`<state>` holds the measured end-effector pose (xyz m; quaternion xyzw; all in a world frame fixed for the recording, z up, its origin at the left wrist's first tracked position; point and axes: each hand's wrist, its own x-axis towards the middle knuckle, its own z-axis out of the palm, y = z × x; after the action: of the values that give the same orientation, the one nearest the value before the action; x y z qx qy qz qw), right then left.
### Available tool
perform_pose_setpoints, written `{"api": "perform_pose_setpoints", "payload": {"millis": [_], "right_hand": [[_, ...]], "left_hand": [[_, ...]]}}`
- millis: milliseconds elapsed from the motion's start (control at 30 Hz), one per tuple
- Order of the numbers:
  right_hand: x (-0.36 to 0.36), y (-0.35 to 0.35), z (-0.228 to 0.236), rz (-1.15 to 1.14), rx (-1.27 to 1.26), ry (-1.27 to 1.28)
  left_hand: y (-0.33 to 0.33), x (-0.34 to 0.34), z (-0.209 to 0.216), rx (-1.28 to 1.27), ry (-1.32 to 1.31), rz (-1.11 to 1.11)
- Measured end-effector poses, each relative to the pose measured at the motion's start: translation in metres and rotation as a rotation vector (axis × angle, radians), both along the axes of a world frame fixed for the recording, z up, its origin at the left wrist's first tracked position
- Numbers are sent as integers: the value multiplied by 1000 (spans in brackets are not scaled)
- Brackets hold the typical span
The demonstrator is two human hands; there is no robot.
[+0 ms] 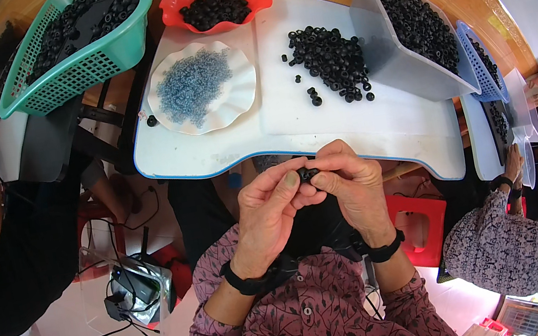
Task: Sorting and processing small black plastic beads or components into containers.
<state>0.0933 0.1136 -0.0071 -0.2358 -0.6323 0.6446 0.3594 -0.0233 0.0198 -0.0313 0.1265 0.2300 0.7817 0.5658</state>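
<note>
Both my hands meet just off the front edge of the white table (210,156), above my lap. Between the thumbs and fingertips of my left hand (273,199) and my right hand (349,179) is a small black ring-shaped part (307,174). The fingers cover much of it, so I cannot tell whether it is one piece or two together. Beyond my hands lies a loose pile of similar black parts (333,61). Left of the pile, a white wavy-edged plate (244,94) holds many tiny translucent bluish pieces (193,88).
A red scalloped bowl (261,0) of black parts stands at the back. Filled too are a clear bin (402,71) and blue basket (482,79) at right, and a teal basket (82,70) at left. People sit on both sides. A red stool (426,216) is at right.
</note>
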Motion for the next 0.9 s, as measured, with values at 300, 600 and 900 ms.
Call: {"api": "perform_pose_setpoints", "payload": {"millis": [300,600,900], "right_hand": [[2,-2,2,-20,75,-53],[2,-6,10,-57,166,-120],[1,-3,9,-68,182,-112]], "left_hand": [[-1,-1,-6,22,-16,1],[-1,0,-6,0,-26,24],[2,3,-5,-12,4,60]]}}
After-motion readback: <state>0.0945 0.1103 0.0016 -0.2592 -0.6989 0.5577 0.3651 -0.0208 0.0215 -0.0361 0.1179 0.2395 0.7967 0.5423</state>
